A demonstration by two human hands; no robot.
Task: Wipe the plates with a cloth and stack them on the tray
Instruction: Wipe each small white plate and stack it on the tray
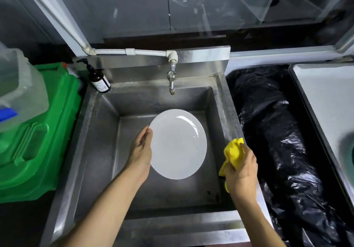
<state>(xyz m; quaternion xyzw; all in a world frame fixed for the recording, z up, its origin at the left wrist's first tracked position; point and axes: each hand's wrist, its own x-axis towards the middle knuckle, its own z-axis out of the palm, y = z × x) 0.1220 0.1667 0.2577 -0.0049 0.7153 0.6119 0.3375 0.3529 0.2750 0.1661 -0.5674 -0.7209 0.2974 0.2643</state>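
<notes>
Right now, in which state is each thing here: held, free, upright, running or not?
Round white plate: held over the steel sink by the left hand at its rim.
Crumpled yellow cloth: gripped in the right hand, apart from the plate.
Metal tap: no water seen running.
Brown pump bottle: upright on the sink's back left corner.
Grey tray: at far right, partly out of view.

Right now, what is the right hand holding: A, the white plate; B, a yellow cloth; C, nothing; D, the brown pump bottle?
B: the right hand grips the crumpled yellow cloth, while the left hand holds the white plate by its edge.
</notes>
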